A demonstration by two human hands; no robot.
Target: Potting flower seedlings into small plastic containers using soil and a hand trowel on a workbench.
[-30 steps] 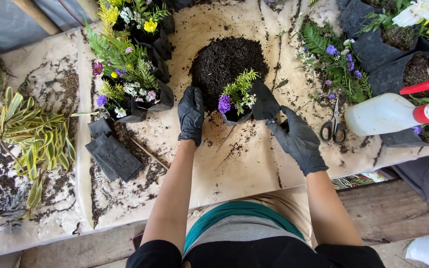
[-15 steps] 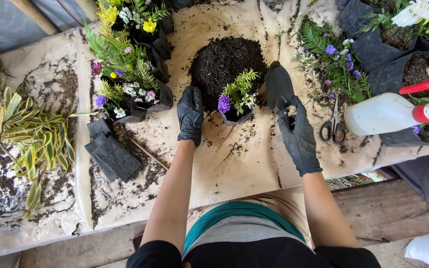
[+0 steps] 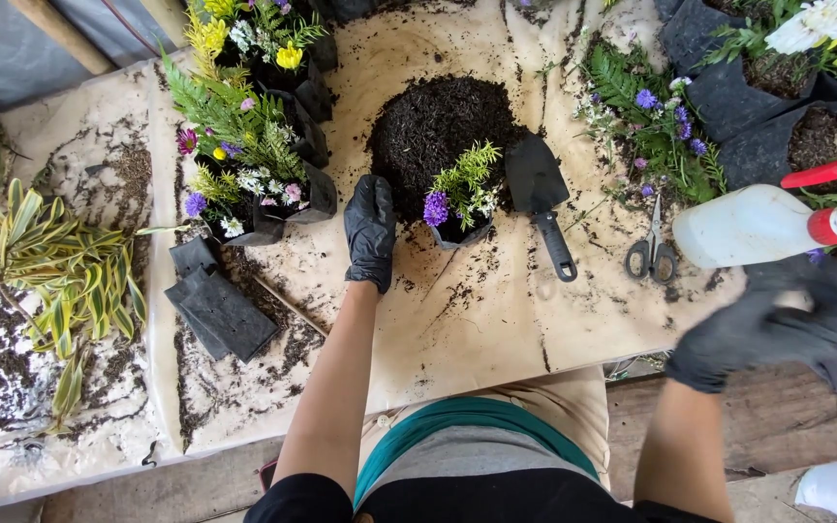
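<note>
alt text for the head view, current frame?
A person's black-gloved left hand rests beside a small black grow bag of purple flowers by a soil heap; the blurred gloved right hand hangs off the table edge. A black trowel lies nearby.

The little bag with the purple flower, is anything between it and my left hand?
Nothing visible. The left hand rests on the table just beside the small planted bag, at the edge of the soil pile.

**Matt rubber, crumbly soil**

Matt black gloves on the left hand (image 3: 370, 232) and the blurred right hand (image 3: 777, 324). Coarse, crumbly soil heap (image 3: 428, 126). The trowel (image 3: 540, 199) looks dull black; the spray bottle (image 3: 753, 225) is smooth translucent plastic; the surface (image 3: 477, 320) wears a pale, soil-smeared sheet.
</note>
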